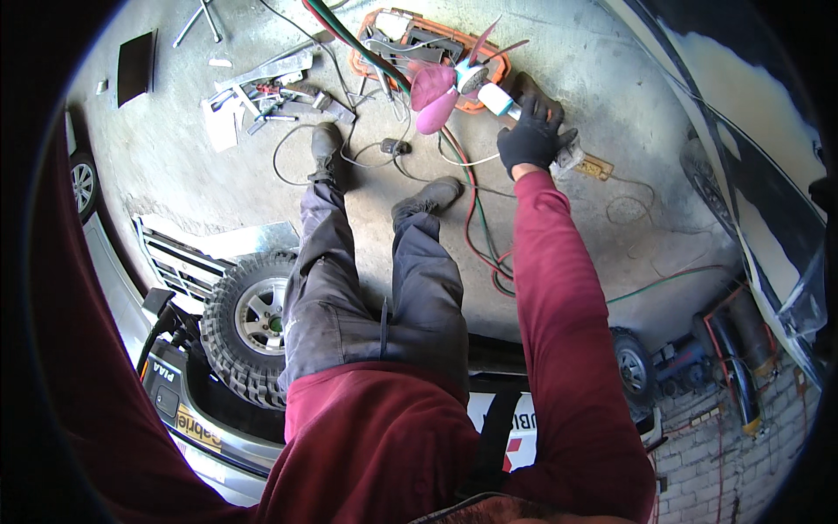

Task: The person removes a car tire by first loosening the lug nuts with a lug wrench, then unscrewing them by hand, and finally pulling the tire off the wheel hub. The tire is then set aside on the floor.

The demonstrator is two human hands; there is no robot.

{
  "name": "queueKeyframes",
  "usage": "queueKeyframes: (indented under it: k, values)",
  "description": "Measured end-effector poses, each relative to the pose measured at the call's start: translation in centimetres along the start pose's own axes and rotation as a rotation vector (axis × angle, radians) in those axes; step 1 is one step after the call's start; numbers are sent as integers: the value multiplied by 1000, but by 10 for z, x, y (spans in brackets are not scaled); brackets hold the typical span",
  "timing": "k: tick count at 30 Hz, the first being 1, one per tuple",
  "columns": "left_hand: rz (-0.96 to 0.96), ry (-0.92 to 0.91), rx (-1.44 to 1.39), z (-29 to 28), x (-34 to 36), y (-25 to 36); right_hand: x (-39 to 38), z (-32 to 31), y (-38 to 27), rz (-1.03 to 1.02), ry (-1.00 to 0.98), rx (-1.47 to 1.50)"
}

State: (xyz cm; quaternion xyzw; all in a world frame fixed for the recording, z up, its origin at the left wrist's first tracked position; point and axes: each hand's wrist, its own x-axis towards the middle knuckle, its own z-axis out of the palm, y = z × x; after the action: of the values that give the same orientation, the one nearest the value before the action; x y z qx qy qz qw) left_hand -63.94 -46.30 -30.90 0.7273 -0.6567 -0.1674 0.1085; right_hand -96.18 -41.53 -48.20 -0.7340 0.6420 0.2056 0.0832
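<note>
My right hand (pixel 531 138), in a black glove, reaches out at the upper right with its fingers closed around the stem of a small fan. The fan (pixel 496 99) has pink blades and a white and light-blue motor housing, and points toward the upper left. Its grip is mostly hidden under my glove. Just past the hand lie a whitish piece (pixel 569 157) and a yellowish power strip (pixel 595 167) with a cord. My left sleeve runs up the left edge; the left hand is outside the picture.
An orange tool case (pixel 360 63) lies open beyond the fan. Several metal tools (pixel 284 92) are spread on the floor left of it. Red and green hoses (pixel 472 188) and cords cross near my boots. A big off-road tyre (pixel 229 327) and vehicle stand behind me; another vehicle (pixel 742 96) is at right.
</note>
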Motion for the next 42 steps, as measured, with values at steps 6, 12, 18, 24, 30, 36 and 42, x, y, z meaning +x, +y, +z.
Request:
queueKeyframes:
  k: [6,12,18,24,30,36,42]
  values:
    - [-2,-2,5,1,-3,-4,22,48,-5,84,-38,317]
    - [-4,-3,-4,0,-2,-4,10,38,19,-106,226,242]
    - [-14,-8,-11,-3,-6,-1,9,5,20,61,-100,239]
    - [-8,-13,-3,-6,-8,-2,7,28,19,116,10,642]
    - [-4,-12,-1,-6,-8,-2,-11,63,43,-211,251,1031]
    - [10,2,8,-4,-9,0,-19,86,73,-276,113,1012]
    - [17,30,12,-2,-11,1,-17,77,69,-221,37,1136]
